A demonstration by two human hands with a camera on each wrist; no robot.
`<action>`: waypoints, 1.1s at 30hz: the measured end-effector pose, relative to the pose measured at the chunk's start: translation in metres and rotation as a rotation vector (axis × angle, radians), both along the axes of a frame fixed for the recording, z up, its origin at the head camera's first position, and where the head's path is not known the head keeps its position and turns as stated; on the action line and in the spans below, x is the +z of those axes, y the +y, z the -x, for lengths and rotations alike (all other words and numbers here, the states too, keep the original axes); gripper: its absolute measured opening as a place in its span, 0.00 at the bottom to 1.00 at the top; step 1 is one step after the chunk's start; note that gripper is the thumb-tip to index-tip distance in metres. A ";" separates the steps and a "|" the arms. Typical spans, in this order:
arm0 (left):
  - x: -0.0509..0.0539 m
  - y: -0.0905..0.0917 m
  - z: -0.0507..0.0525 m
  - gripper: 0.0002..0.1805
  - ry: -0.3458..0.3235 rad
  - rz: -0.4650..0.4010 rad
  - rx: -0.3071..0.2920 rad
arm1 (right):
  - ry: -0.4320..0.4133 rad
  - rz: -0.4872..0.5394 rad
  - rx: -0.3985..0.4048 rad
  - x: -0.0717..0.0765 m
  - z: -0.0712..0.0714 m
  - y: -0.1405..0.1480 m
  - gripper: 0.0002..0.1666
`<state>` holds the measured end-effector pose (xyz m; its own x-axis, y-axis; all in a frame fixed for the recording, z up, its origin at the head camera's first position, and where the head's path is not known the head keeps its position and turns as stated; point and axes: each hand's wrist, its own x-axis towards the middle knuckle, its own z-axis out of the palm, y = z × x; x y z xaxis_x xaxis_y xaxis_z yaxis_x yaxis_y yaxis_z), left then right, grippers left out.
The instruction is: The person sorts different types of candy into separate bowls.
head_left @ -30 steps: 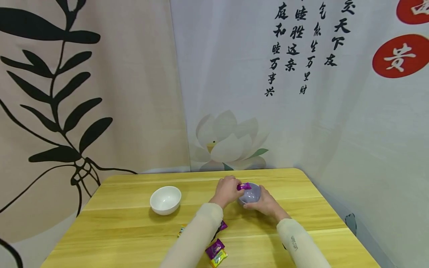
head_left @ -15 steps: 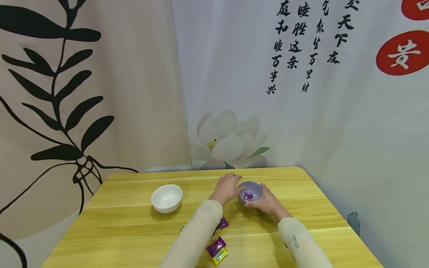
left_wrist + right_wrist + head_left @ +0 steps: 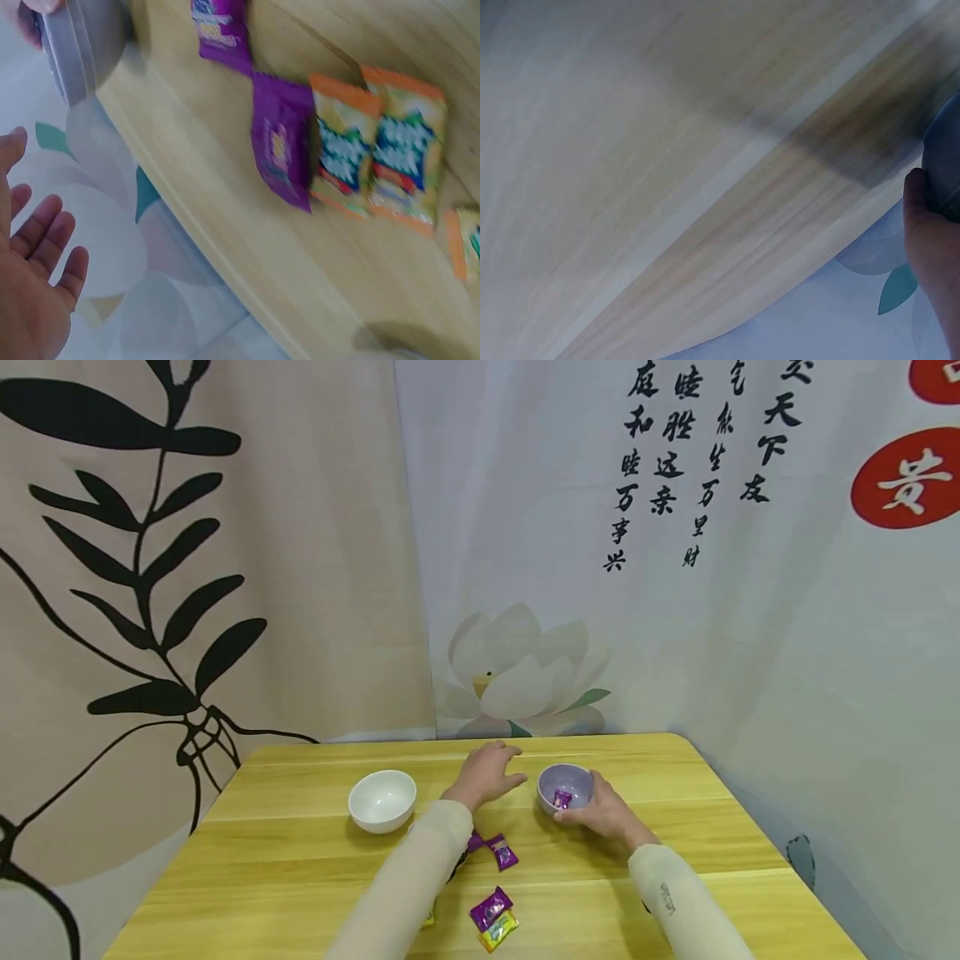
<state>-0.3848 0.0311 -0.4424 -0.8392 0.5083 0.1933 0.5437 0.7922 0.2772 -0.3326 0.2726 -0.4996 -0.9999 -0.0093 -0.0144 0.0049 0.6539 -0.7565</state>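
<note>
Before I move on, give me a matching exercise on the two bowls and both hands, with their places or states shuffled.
1. Purple bowl
2. Left hand
3. White bowl
4. Right hand

A. Leftmost of the four in the head view
B. Gripping a bowl
C. Has a purple sweet inside
D. Empty-handed, fingers apart

Pairs: 1-C, 2-D, 3-A, 4-B

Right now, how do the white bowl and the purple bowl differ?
The right hand grips the purple bowl; no hand touches the white bowl. A purple packet lies in the purple bowl; none shows in the white bowl. The white bowl looks slightly wider than the purple bowl. Both are round.
</note>
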 end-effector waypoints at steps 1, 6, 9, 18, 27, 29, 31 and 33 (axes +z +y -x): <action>0.000 -0.003 0.000 0.28 -0.004 -0.004 -0.004 | -0.001 0.000 -0.001 0.000 0.000 0.000 0.74; 0.000 -0.019 0.002 0.27 0.004 -0.011 -0.027 | -0.004 -0.002 -0.008 0.002 -0.001 -0.001 0.73; 0.001 -0.027 0.001 0.27 0.001 -0.015 -0.037 | -0.008 -0.005 -0.009 0.003 -0.002 -0.001 0.73; -0.004 -0.044 -0.007 0.28 -0.043 -0.021 -0.082 | -0.014 -0.005 -0.010 0.001 -0.003 -0.002 0.74; -0.019 -0.056 -0.018 0.28 -0.101 -0.012 -0.126 | -0.007 0.006 -0.010 0.000 -0.003 0.000 0.72; -0.020 -0.058 -0.021 0.28 -0.114 -0.015 -0.137 | -0.007 0.006 -0.009 0.000 -0.003 0.000 0.73; -0.021 -0.060 -0.024 0.28 -0.132 -0.017 -0.143 | -0.003 0.007 -0.008 0.000 -0.003 -0.001 0.72; -0.023 -0.061 -0.027 0.28 -0.157 -0.029 -0.149 | -0.001 0.009 -0.006 0.001 -0.003 -0.001 0.73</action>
<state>-0.3580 -0.0295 -0.4649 -0.7760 0.6254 0.0821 0.6026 0.6966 0.3893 -0.3291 0.2718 -0.4990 -0.9999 -0.0030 -0.0152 0.0096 0.6469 -0.7625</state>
